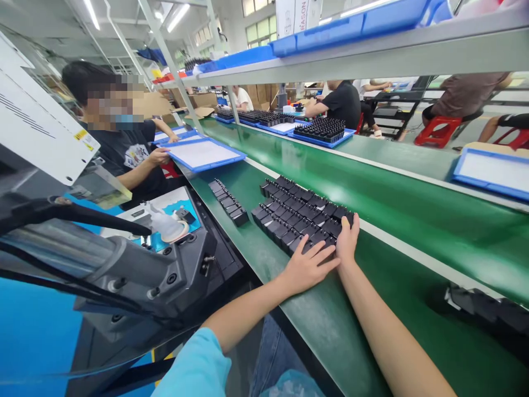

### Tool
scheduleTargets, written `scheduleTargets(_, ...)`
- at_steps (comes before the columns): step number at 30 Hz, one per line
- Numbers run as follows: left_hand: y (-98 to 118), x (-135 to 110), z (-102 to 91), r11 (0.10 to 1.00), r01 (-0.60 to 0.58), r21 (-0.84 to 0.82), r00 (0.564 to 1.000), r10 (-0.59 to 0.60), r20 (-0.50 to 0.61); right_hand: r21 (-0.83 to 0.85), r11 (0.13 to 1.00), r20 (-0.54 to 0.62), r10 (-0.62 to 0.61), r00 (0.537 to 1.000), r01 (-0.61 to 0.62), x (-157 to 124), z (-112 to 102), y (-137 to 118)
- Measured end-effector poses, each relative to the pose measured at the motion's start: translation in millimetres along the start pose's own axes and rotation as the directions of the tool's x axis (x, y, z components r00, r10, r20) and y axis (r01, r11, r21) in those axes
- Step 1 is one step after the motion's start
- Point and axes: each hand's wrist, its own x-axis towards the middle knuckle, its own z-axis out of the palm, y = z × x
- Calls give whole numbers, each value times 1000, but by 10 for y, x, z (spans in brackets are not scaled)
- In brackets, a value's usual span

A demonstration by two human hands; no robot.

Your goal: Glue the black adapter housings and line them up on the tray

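Several rows of small black plastic housings (pixel 300 209) with pins along their tops stand packed together on the green bench. My left hand (pixel 309 266) lies against the near corner of this block, its fingers spread over the end pieces. At the right end, my right hand (pixel 347 241) rests against the last housings with its fingers pointing up and apart. Both hands touch the block, and neither is wrapped round a single piece. To the left, a separate single row of black housings (pixel 228 202) sits apart on the bench.
A co-worker (pixel 136 143) at the left holds a blue-rimmed tray (pixel 206 154). A grey machine (pixel 136 275) stands close at my left. Across the green belt (pixel 397 204) are trays of black parts (pixel 320 131). More black parts (pixel 487 309) lie at lower right. A shelf (pixel 372 55) runs overhead.
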Motion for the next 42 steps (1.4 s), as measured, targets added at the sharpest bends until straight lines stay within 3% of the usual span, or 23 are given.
scheduleTargets(5,-101,-22,-15,1000,4,-9,999,-4,35,-38,999,-23,-12,1000,11,50,64,50)
scheduleTargets(9,-362,-83,2,999,-16,-28,999,17,45,-45,998,-38,-38,999,36,60,214,87)
scheduleTargets(20,-1296,-288,-56,994,-51,-95,989,64,135,-62,992,-35,-113,993,110,54,1080,181)
scheduleTargets(25,-1646,-359,-69,998,25,-58,985,-15,173,-71,989,-38,-133,990,130,89,1576,213)
scheduleTargets(32,-1987,-346,-117,985,121,125,957,-150,250,-75,990,-26,-125,992,123,102,2274,262)
scheduleTargets(38,-2159,-291,-132,933,302,193,905,-345,249,-77,993,-3,-94,996,93,73,2749,238)
scheduleTargets(42,-2162,-218,-231,909,358,215,885,-404,233,-68,996,11,-63,998,64,60,2991,197)
